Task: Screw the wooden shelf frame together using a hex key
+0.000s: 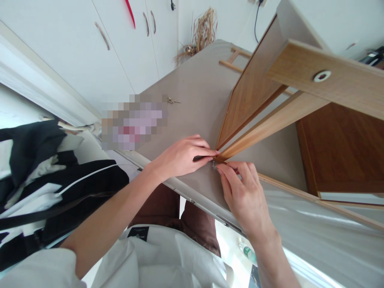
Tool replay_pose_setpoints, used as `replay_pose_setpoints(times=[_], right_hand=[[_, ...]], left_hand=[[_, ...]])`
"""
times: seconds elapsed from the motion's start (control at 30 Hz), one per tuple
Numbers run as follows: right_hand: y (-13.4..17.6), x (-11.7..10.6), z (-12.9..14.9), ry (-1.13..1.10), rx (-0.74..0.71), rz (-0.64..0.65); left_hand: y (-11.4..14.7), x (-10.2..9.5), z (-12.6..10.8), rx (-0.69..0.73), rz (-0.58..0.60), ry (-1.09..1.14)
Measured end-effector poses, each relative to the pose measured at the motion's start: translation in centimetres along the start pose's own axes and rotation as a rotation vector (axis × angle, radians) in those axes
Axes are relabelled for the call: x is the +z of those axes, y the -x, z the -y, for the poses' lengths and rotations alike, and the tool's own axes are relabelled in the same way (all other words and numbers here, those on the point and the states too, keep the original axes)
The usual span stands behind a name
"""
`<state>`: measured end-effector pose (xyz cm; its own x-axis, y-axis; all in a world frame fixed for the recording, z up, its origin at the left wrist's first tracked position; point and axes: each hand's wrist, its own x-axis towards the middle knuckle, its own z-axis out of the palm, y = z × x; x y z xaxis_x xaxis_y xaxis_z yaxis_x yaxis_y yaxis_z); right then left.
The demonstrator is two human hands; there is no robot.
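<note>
Right hand [243, 194] curls, pinching a metal piece [214, 164]; left hand [183, 155] touches wooden frame [264, 129], grip unclear.

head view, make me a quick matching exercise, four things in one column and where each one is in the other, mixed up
1. right hand
2. dried stalks
3. bottle
4. small metal parts

a. on the tabletop
b. lower down, below the near table edge
c. at the lower end of a wooden bar, pinching a thin metal piece
d. near the white wall

Pairs: 1-c, 2-d, 3-b, 4-a
</note>
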<state>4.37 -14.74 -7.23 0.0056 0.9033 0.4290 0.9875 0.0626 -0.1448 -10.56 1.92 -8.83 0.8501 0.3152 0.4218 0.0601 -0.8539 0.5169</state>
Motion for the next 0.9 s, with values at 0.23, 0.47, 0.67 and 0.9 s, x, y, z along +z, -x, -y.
replay_pose_setpoints(times=[0.23,0.47,0.67,0.9], right_hand=[[0.04,-0.17,0.22,0.064,-0.041,0.017],[-0.14,-0.06,0.48,0.07,-0.016,0.0],[-0.26,-0.26,0.31,0.087,-0.073,0.035],[-0.26,-0.2,0.17,0.087,-0.039,0.009]], left_hand=[[-0.12,-0.12,0.0,0.013,-0.007,0.006],[-0.01,0.05,0.18,0.014,-0.017,0.002],[-0.01,0.11,0.14,0.018,-0.028,0.005],[-0.02,0.19,0.27,0.022,-0.025,-0.005]])
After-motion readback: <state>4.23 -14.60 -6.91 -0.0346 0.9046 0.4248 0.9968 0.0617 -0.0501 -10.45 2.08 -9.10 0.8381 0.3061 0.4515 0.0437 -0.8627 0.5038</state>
